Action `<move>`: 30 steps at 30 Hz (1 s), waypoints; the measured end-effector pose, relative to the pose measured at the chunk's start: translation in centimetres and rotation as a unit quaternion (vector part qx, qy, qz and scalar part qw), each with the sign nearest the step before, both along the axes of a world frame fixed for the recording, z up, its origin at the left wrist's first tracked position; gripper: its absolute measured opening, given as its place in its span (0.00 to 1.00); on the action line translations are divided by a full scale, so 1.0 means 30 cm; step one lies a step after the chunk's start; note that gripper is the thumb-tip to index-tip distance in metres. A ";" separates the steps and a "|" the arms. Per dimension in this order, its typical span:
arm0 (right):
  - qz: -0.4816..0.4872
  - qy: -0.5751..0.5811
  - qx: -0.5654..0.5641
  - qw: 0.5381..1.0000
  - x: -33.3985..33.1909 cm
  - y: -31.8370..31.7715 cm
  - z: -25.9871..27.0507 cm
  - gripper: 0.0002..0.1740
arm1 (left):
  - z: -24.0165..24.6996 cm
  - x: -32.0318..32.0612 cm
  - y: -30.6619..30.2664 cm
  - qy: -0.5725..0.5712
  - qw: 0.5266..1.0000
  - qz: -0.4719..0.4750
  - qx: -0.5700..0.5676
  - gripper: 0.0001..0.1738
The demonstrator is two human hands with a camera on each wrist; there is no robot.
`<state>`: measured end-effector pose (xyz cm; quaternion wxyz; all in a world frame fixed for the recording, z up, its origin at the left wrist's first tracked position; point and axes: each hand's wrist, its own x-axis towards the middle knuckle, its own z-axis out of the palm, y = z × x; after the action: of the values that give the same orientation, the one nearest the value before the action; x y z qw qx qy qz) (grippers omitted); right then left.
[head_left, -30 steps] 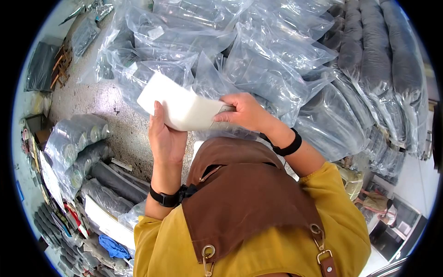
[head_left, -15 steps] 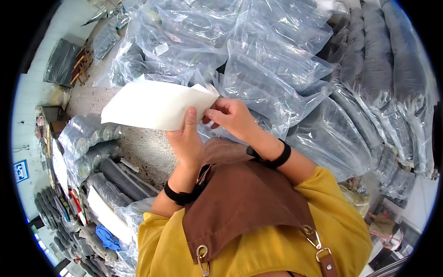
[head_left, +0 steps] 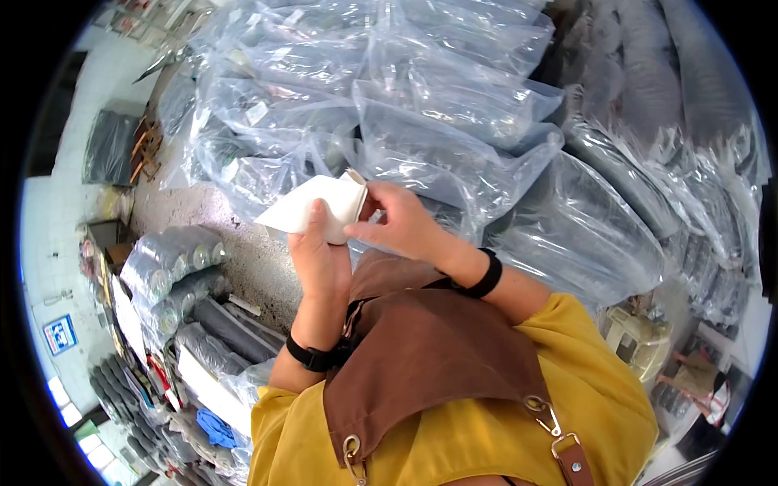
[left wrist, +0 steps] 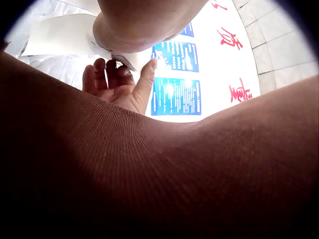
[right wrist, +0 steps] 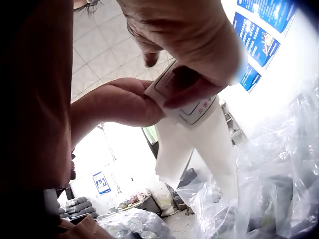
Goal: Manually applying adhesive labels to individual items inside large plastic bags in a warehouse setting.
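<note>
A folded strip of white paper (head_left: 339, 194) is held in front of the apron in the head view. My left hand (head_left: 321, 261) grips it, thumb laid on top and the other fingers hidden beneath. At the strip's right end, my right hand (head_left: 405, 227) pinches the edge with bent fingers. The right wrist view shows a printed face (right wrist: 192, 112) on the paper, with a dark border and reddish characters, and loose white lengths hanging below it. In the left wrist view the curled right fingers (left wrist: 102, 79) reach the paper's end.
Large clear plastic bags (head_left: 454, 138) are piled ahead. Dark bagged rolls (head_left: 640, 89) lie on the right, smaller bagged rolls (head_left: 182, 251) on the left. A blue cloth (head_left: 215, 428) lies at lower left, and another person (head_left: 697, 385) is at lower right.
The white paper was spread wide to the left half a second ago and now appears shorter, bunched over the left hand. Both hands remain close together; the head view has shifted slightly.
</note>
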<state>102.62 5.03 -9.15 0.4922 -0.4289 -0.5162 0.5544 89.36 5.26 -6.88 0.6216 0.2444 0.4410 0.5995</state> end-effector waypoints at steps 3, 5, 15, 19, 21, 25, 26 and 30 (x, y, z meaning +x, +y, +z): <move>-0.037 -0.055 0.007 0.998 0.041 -0.016 -0.031 0.17 | 0.004 0.033 0.002 -0.009 1.000 -0.016 -0.015 0.15; 0.016 0.077 -0.034 0.996 0.077 -0.016 -0.053 0.10 | -0.017 -0.006 0.026 -0.027 0.999 -0.019 -0.027 0.18; -0.179 -0.187 -0.126 0.958 0.731 0.263 -0.655 0.14 | -0.058 -0.223 -0.061 0.043 0.994 0.099 -0.023 0.19; 0.055 -0.431 -0.007 0.901 0.680 0.261 -0.778 0.23 | -0.069 -0.243 -0.113 0.044 0.989 0.127 -0.069 0.19; 0.111 -0.098 -0.333 0.931 0.543 0.183 -0.640 0.22 | -0.066 -0.266 -0.132 0.042 0.989 0.124 -0.073 0.19; 0.161 0.009 -0.391 0.906 0.555 0.194 -0.641 0.18 | -0.063 -0.315 -0.157 0.049 0.988 0.136 -0.062 0.19; 0.161 -0.096 -0.250 0.950 0.579 0.203 -0.716 0.20 | -0.062 -0.326 -0.161 0.051 0.987 0.137 -0.066 0.19; 0.221 -0.030 -0.435 0.872 0.572 0.257 -0.634 0.31 | -0.058 -0.356 -0.174 0.054 0.987 0.138 -0.069 0.19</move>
<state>119.80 12.74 -28.16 0.1045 -0.4910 -0.3186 0.8040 78.66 0.03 -8.63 0.5233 0.1695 0.5436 0.6340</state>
